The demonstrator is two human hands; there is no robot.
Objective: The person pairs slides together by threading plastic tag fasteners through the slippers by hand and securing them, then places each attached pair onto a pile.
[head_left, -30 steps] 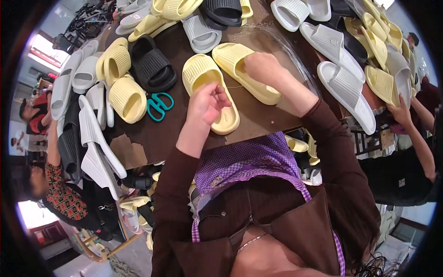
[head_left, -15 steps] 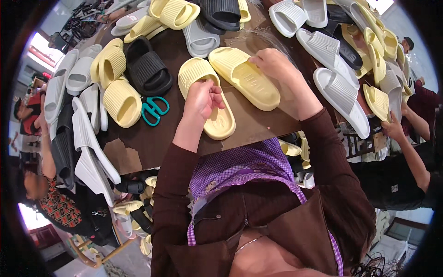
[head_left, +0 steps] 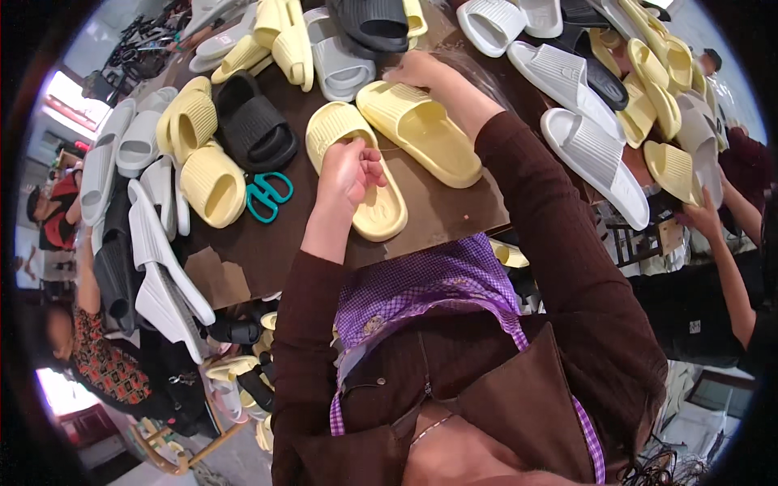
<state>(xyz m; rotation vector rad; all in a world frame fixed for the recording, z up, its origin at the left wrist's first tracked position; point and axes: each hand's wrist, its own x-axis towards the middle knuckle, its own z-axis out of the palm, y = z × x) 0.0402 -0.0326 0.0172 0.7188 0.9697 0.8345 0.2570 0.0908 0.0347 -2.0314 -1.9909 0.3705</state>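
1. Here's my left hand (head_left: 348,176), down at the left yellow slipper (head_left: 381,212), fingers curled in at the mouth of its ribbed strap. Whether they're clamped on the strap edge, I cannot tell; my own knuckles cover the contact.
2. Up goes the eye to my right hand (head_left: 423,74), bent over just beyond the toe of the right yellow slipper (head_left: 438,144). Its fingertips look drawn in close, but I cannot tell whether they meet or pinch anything.
3. Both yellow slippers lie sole down on the brown table (head_left: 454,212) before me, side by side, toes pointing away, the right one slanting its heel toward my right.
4. Over on the left, teal scissors (head_left: 269,197) show their looped handles, just beside a black slipper (head_left: 254,121) and a yellow pair (head_left: 203,154).
5. Beyond my right fingers sit a grey slipper (head_left: 342,66) and another black slipper (head_left: 374,28), close by.
6. Far right, grey slippers (head_left: 596,154) line the table, and a co-worker in dark clothing (head_left: 697,312) has an arm up at the slippers there.
7. Below it all, my purple checked apron (head_left: 421,279) meets the table edge.
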